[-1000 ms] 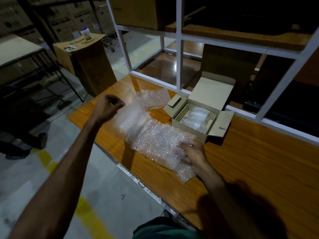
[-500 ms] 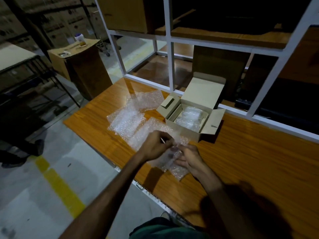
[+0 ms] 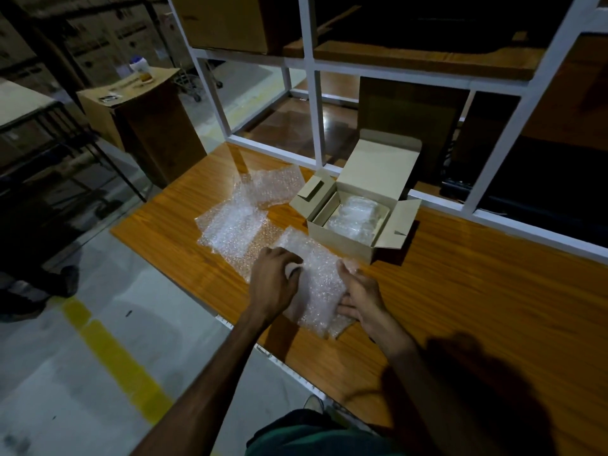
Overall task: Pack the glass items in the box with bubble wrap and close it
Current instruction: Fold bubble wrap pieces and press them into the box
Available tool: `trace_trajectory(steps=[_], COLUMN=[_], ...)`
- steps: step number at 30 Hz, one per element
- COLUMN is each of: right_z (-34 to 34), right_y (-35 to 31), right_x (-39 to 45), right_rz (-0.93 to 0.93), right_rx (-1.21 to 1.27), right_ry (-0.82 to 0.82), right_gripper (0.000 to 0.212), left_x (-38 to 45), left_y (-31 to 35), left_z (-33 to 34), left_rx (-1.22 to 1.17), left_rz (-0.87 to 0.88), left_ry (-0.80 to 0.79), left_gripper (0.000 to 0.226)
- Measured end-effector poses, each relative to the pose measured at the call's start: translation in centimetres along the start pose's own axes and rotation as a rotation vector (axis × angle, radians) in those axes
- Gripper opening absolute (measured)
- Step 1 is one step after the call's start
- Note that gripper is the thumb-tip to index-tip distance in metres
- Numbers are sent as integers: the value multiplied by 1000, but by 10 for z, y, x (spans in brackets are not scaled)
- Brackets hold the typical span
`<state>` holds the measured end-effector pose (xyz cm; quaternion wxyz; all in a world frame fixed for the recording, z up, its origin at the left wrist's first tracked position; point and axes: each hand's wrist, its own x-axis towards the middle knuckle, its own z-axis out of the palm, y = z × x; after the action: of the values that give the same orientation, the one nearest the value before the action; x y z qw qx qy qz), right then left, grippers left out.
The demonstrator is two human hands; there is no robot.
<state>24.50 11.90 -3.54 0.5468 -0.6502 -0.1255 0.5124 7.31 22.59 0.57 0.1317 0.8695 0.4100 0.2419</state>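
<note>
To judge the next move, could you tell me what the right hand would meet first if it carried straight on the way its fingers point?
Probably the open cardboard box: the right hand grips the bubble wrap sheet, its fingers pointing up-table towards the box's near wall. Depth is unclear.

Your wooden table [image 3: 477, 307] carried loose bubble wrap sheets [image 3: 237, 225] beside an open cardboard box [image 3: 342, 240].

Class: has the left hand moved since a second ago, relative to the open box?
Yes. The left hand has come in from the table's far left toward the box, onto the bubble wrap.
</note>
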Motion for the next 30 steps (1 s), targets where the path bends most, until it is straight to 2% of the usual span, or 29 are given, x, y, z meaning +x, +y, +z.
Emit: trace_trajectory(steps=[3,5,7,11,14,17,20,23,26,30], right_z=[5,7,7,5,-1,-8,-13,-17,-20,-24], right_y=[6,9,9,8,8,9,4,3,2,5], right_x=[6,13,16,17,19,20,16,14,11,11], right_rz=[-31,-28,-34,-80,-84,-134,-148,-146,-113,-86], right_rx=[-111,-177,-194,-225,-214,-186,-146,-96,-110,-139], right_ry=[35,53,68,116,131,136,163,107,49,91], right_gripper=[20,23,23,15,25,31,20,16,22,18], left_x=[9,18,28,40,46,44,39,34,31,24], left_y=[-27,-45,-59,-76,-76,-75,-74,-70,-67,-69], left_z=[-9,-11,-12,-22,-31,-36,-39,-37,-32,-25], left_rx=[158,162,33,-277,-587,-733,-768,-797,-775,-732], left_rz=[-115,-233,-344,-355,-477,-531,-565,-595,-600,-617], left_ry=[55,-38,-179,-259,-381,-436,-435,-455,-502,-513], left_gripper=[32,51,61,39,17,15,21,28,20,13])
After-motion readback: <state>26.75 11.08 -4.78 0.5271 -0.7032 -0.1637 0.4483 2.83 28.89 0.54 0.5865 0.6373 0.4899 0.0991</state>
